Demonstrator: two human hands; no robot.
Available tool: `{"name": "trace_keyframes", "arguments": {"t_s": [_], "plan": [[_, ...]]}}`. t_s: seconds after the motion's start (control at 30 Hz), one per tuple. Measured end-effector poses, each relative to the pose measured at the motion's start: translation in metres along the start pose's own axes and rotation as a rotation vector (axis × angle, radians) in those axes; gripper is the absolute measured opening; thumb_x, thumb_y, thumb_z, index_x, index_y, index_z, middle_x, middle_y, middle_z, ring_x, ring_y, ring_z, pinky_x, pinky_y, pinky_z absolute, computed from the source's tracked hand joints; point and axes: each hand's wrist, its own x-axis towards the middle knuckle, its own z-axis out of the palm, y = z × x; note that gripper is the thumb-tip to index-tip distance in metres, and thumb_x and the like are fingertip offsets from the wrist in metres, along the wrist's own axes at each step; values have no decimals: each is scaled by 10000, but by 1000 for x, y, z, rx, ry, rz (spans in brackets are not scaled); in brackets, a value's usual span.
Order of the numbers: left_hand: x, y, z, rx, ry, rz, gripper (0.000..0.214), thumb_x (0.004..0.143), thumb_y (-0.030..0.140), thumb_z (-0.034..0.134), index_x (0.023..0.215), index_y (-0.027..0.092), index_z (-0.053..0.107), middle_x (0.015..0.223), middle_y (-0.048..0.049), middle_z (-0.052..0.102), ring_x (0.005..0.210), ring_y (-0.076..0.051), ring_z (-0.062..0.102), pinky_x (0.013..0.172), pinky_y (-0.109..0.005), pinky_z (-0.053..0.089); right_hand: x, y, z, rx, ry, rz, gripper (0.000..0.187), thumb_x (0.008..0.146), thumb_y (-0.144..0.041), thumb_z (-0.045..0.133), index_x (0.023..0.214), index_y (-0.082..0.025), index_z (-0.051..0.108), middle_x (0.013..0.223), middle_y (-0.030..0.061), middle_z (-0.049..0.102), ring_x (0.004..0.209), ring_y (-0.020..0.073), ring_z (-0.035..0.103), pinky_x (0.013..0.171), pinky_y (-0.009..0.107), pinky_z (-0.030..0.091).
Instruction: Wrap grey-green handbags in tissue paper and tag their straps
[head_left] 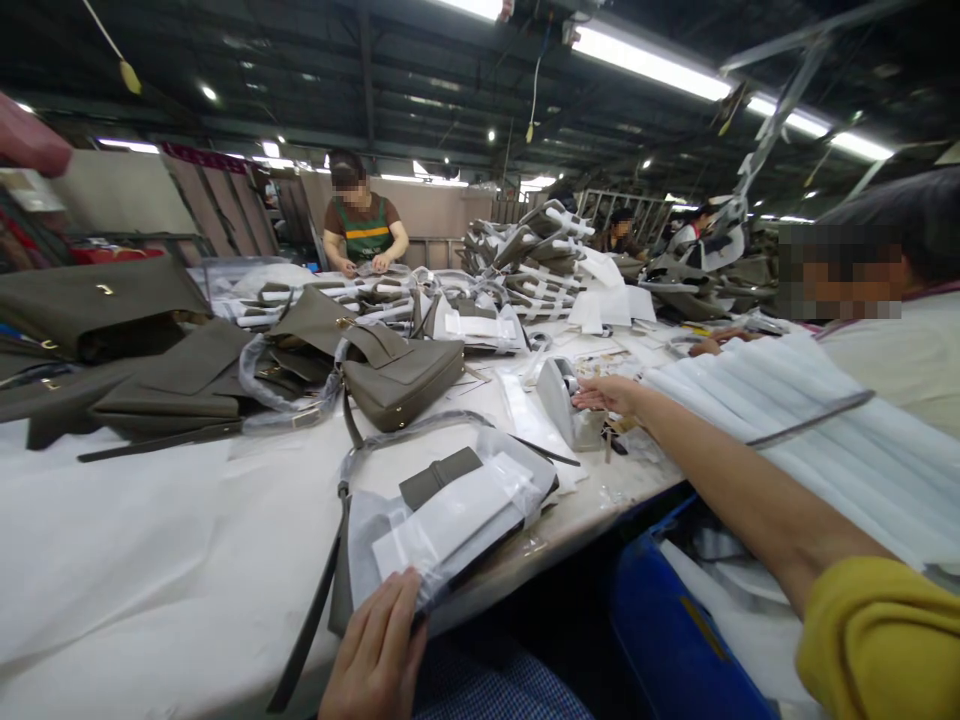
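A dark olive handbag [442, 478] lies on the table edge before me, with white paper [457, 515] and clear wrapping across its front. Its strap [307, 610] hangs toward me on the left. My left hand [379, 640] grips the bag's near edge, fingers over the wrapping; the thumb is mostly hidden. My right hand [606, 393] is stretched out to a grey tape dispenser [556, 405], fingertips at its tape end. Those fingers look extended; whether tape is stuck to them is too small to tell.
More olive handbags [405, 380] lie at the left and centre, with a tall pile of wrapped ones [532, 250] behind. A co-worker [364, 225] stands across the table; another person [900, 330] sits close on my right beside white foam sheets [780, 420]. A blue bin [667, 630] stands below.
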Motion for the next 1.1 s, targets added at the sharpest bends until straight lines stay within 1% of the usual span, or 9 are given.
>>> {"name": "trace_keyframes", "arguments": {"t_s": [0.1, 0.17, 0.3, 0.4, 0.53, 0.67, 0.8, 0.97, 1.1], "plan": [[0, -1, 1, -4, 19, 13, 450, 930, 139, 594, 1374, 167, 527, 1186, -67, 701, 1073, -213, 647, 981, -328, 471, 1, -9, -3, 46, -23, 139, 178, 879, -164, 606, 703, -156, 631, 644, 98, 706, 615, 184, 691, 567, 287, 591], [1, -2, 0, -5, 22, 27, 468, 925, 136, 604, 1384, 165, 518, 1174, -65, 707, 1064, -212, 651, 980, -328, 472, -5, -15, -10, 95, -15, 173, 193, 914, -163, 572, 729, -153, 627, 703, 103, 719, 668, 170, 706, 617, 273, 606], [2, -2, -2, -18, 12, 23, 493, 923, 144, 611, 1403, 178, 502, 1174, -56, 709, 1060, -214, 654, 972, -325, 477, -40, -18, -26, 173, 12, 177, 191, 946, -206, 565, 791, -128, 644, 867, 140, 738, 769, 158, 722, 714, 240, 620], [1, -2, -1, -30, 1, -1, 505, 922, 146, 614, 1411, 193, 496, 1179, -52, 708, 1060, -216, 657, 971, -326, 478, -79, -5, -33, 237, 4, 183, 146, 936, -219, 594, 865, -120, 675, 968, 146, 741, 835, 171, 729, 770, 253, 628], [0, -3, 0, -39, 4, 1, 519, 921, 163, 625, 1420, 200, 488, 1177, -54, 710, 1050, -213, 660, 973, -327, 474, -113, 32, -27, 307, 31, 198, 68, 881, -180, 670, 899, -121, 699, 983, 141, 746, 837, 181, 734, 802, 272, 632], [0, -4, 0, -29, -16, -9, 514, 924, 183, 624, 1419, 214, 491, 1184, -48, 708, 1045, -215, 663, 960, -330, 478, -112, 67, -12, 321, 93, 163, 40, 847, -170, 715, 819, -143, 706, 878, 92, 748, 736, 135, 721, 751, 222, 630], [1, -2, -4, -30, -18, -25, 498, 929, 181, 615, 1412, 216, 499, 1190, -46, 705, 1049, -214, 661, 967, -326, 465, -98, 78, -5, 266, 144, 120, 68, 799, -173, 766, 768, -156, 708, 771, 57, 736, 646, 116, 694, 645, 189, 622], [4, 1, -6, -15, -23, -38, 426, 940, 214, 603, 1363, 192, 551, 1203, -54, 700, 1046, -228, 655, 997, -355, 439, -94, 78, -17, 90, 188, 43, 137, 744, -225, 814, 796, -139, 722, 725, 67, 733, 628, 141, 686, 627, 239, 620], [6, 2, -7, -4, 4, -57, 363, 935, 219, 609, 1295, 175, 606, 1186, -65, 706, 1022, -245, 658, 1027, -398, 424, -110, 78, -33, -114, 189, 3, 115, 725, -245, 804, 763, -159, 737, 665, 60, 715, 648, 201, 691, 678, 332, 618]]}}
